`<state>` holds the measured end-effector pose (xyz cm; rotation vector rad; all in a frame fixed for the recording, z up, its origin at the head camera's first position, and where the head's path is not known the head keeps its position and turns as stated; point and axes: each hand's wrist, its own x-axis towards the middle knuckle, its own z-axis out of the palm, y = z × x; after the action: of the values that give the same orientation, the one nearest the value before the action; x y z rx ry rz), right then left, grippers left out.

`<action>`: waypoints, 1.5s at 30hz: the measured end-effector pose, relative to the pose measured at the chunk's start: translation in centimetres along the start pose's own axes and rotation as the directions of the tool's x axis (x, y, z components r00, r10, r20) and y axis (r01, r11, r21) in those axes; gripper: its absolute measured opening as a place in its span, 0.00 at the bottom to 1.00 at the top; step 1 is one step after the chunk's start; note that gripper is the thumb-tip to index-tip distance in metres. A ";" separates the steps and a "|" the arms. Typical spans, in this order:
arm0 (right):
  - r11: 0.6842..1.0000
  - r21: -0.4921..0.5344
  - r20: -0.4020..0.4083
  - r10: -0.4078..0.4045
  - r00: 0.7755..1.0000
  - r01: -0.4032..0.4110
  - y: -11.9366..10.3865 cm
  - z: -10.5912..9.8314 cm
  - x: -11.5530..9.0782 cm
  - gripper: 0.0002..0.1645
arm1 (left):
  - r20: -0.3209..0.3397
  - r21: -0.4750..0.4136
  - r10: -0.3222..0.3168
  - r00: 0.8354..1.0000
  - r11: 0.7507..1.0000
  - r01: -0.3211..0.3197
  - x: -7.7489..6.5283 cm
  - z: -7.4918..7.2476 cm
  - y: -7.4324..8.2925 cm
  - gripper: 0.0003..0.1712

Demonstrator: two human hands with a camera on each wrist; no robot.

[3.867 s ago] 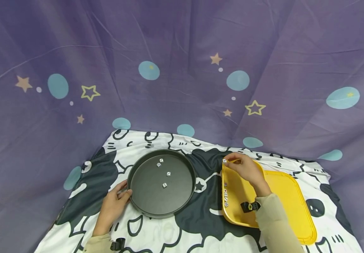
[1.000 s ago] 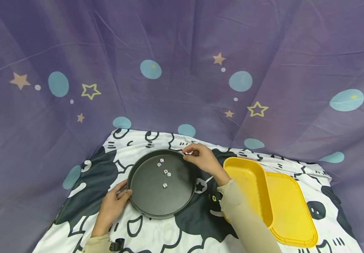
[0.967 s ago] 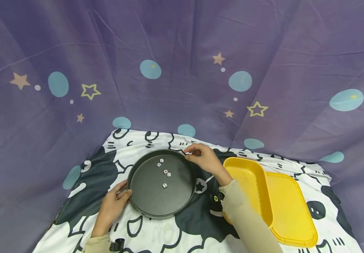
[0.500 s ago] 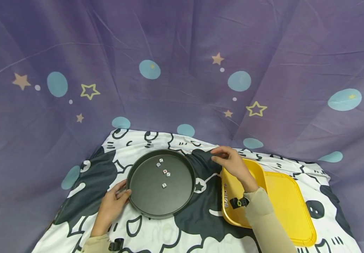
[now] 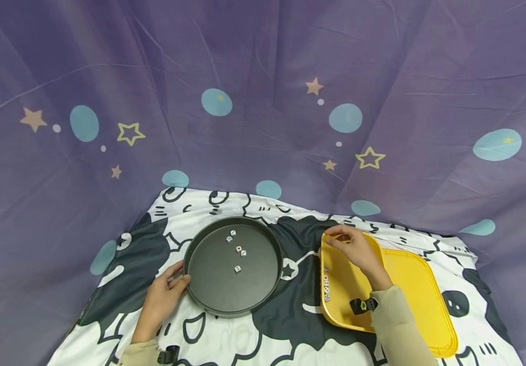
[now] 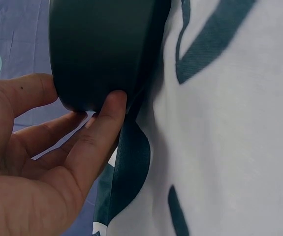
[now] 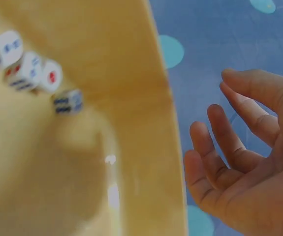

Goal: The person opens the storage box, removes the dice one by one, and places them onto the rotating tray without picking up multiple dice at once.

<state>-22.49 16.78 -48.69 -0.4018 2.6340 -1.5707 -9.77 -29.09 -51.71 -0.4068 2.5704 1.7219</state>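
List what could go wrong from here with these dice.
1. Small white plastic-looking cubic dice sit close together along the wall of the yellow, rounded rectangular plastic box; the right hand, reaching for one, might knock its neighbours.

2. The left hand grips the edge of the round dark grey metal-looking pan; a tug or tilt could send the loose dice inside sliding.

pan [image 5: 226,292] left of bin [image 5: 347,284] | dice [image 5: 237,269] in pan | other dice [image 5: 327,290] inside bin's left wall | tray [image 5: 420,305] right of bin
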 end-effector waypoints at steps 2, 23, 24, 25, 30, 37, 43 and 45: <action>1.000 0.006 -0.002 0.014 1.000 -0.014 0.8 0.0 -0.1 0.13 | 0.000 -0.002 -0.006 1.000 1.000 0.006 -0.1 0.0 0.0 0.30; 0.995 0.062 0.311 0.055 0.949 -0.079 4.7 0.1 -1.2 0.16 | 0.000 -0.007 -0.007 1.000 1.000 0.007 -0.1 0.1 0.1 0.29; 0.995 0.066 0.326 0.050 0.944 -0.075 4.8 0.1 -1.2 0.16 | 0.000 -0.007 -0.005 1.000 1.000 0.005 0.0 0.1 0.1 0.29; 0.995 0.066 0.336 0.048 0.941 -0.074 4.9 0.2 -1.2 0.15 | 0.001 -0.005 -0.004 1.000 1.000 0.004 -0.1 0.1 0.1 0.29; 0.998 0.018 0.371 0.045 0.928 -0.056 5.2 0.3 -1.0 0.16 | 0.000 -0.004 0.000 1.000 1.000 0.000 0.0 0.1 0.2 0.29; 0.999 -0.031 0.422 -0.015 0.907 0.031 5.6 0.6 -0.5 0.15 | -0.001 0.010 0.009 1.000 1.000 -0.009 -0.1 0.0 0.3 0.29; 0.996 -0.028 0.424 -0.069 0.903 0.089 5.8 0.6 -0.5 0.13 | 0.001 0.014 0.006 1.000 1.000 -0.006 0.0 0.0 0.4 0.29; 0.995 -0.027 0.420 -0.075 0.904 0.095 5.9 0.6 -0.6 0.12 | -0.001 0.019 0.007 1.000 1.000 -0.007 0.0 0.1 0.4 0.28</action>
<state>-23.01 19.06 -54.15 -0.7711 2.3486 -1.2669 -9.88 -28.88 -51.39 -0.3988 2.5899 1.6987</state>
